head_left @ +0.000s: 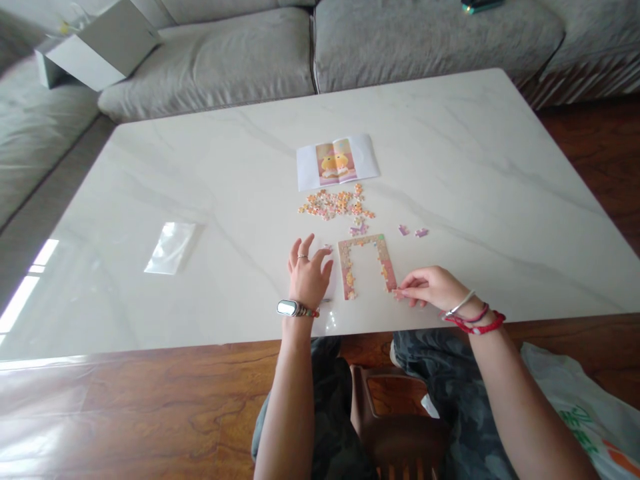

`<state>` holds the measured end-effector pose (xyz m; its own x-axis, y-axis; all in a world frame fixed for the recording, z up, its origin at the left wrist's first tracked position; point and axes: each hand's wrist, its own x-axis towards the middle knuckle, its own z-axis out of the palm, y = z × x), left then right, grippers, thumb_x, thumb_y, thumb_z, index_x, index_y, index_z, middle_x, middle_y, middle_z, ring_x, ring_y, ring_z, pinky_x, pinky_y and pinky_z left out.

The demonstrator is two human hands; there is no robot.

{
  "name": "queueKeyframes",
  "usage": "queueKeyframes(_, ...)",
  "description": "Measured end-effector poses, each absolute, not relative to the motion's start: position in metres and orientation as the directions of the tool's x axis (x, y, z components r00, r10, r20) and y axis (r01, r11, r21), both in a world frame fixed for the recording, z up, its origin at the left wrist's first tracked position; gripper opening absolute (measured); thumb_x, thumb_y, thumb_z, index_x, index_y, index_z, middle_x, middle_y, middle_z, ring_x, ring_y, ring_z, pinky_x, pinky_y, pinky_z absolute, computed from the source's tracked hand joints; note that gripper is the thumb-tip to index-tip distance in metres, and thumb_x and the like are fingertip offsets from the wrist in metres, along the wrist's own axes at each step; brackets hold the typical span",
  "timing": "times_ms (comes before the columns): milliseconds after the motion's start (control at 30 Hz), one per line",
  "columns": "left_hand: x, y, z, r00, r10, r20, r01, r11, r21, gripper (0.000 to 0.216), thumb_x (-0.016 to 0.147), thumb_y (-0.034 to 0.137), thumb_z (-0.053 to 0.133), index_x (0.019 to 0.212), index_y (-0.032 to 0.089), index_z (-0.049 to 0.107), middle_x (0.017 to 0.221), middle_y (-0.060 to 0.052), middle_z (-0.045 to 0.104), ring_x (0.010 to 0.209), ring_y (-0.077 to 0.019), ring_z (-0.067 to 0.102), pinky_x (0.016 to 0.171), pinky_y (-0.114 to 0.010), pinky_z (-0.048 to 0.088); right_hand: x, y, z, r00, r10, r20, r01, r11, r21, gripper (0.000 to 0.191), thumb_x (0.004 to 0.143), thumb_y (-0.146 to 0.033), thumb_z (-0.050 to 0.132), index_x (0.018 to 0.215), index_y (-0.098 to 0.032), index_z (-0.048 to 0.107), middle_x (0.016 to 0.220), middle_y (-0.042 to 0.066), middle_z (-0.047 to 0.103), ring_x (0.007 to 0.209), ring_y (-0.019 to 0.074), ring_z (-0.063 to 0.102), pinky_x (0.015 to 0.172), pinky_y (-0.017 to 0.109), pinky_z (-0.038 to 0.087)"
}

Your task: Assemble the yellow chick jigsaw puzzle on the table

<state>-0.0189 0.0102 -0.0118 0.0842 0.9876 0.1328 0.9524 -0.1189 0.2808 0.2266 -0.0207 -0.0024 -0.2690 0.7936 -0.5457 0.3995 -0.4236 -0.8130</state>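
Note:
On the white table lies a partly joined jigsaw puzzle [343,259], a frame along the top and both sides with its near side open. My right hand [431,285] pinches a pink puzzle piece [399,293] at the lower end of the frame's right side. To the left of the frame, my left hand [307,272] hovers with fingers spread, holding nothing, close to a small purple piece [328,248]. Beyond the frame is a heap of loose puzzle pieces [330,204]. Two purple pieces [421,233] lie apart to the right.
A folded picture sheet [307,167] with two yellow figures lies behind the heap. A clear plastic bag [171,248] rests on the marble-patterned table [240,200] at left. A grey sofa [240,60] stands behind, bearing a white box [107,50]. A brown stool [400,433] is below me.

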Motion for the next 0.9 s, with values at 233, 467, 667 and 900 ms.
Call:
queueKeyframes(233, -0.014, 0.006, -0.009, 0.106, 0.983, 0.148, 0.947, -0.145, 0.286, 0.019, 0.075, 0.025, 0.048, 0.092, 0.024, 0.057, 0.126, -0.005, 0.035, 0.121, -0.0274, 0.021, 0.092, -0.047, 0.032, 0.217, -0.027, -0.011, -0.248, 0.843, -0.477, 0.502, -0.309, -0.808, 0.015, 0.063, -0.031, 0.06, 0.065, -0.017, 0.058, 0.065, 0.002, 0.066, 0.047, 0.0099, 0.057, 0.045, 0.019, 0.044)
queueKeyframes(467, 0.006, -0.002, -0.002, 0.211, 0.965, 0.153, 0.911, -0.251, 0.327, 0.017, 0.076, 0.024, 0.048, 0.089, 0.024, 0.058, 0.126, -0.005, 0.036, 0.121, -0.0282, 0.02, 0.092, -0.049, 0.031, 0.211, -0.03, -0.003, -0.186, 0.863, -0.47, 0.561, -0.299, -0.772, 0.015, 0.064, -0.032, 0.058, 0.064, -0.016, 0.057, 0.061, 0.002, 0.065, 0.046, 0.0103, 0.056, 0.044, 0.019, 0.045)
queueKeyframes(667, 0.033, -0.018, 0.0, 0.524, 0.842, 0.128, 0.763, -0.53, 0.369, 0.017, 0.074, 0.024, 0.052, 0.089, 0.026, 0.061, 0.13, -0.001, 0.033, 0.123, -0.0288, 0.014, 0.095, -0.049, 0.028, 0.208, -0.031, -0.001, -0.139, 0.885, -0.444, 0.571, -0.294, -0.766, 0.017, 0.062, -0.034, 0.06, 0.061, -0.017, 0.057, 0.054, 0.001, 0.061, 0.045, 0.0109, 0.056, 0.043, 0.019, 0.044)
queueKeyframes(900, 0.042, -0.019, -0.007, 0.602, 0.795, 0.078, 0.713, -0.579, 0.395, 0.016, 0.074, 0.026, 0.052, 0.087, 0.026, 0.061, 0.13, 0.002, 0.033, 0.123, -0.0295, 0.014, 0.094, -0.052, 0.028, 0.205, -0.029, -0.003, -0.13, 0.937, -0.326, 0.688, -0.151, -0.709, 0.01, 0.065, -0.027, 0.058, 0.06, -0.018, 0.057, 0.054, 0.0, 0.062, 0.048, 0.0106, 0.056, 0.049, 0.02, 0.042)
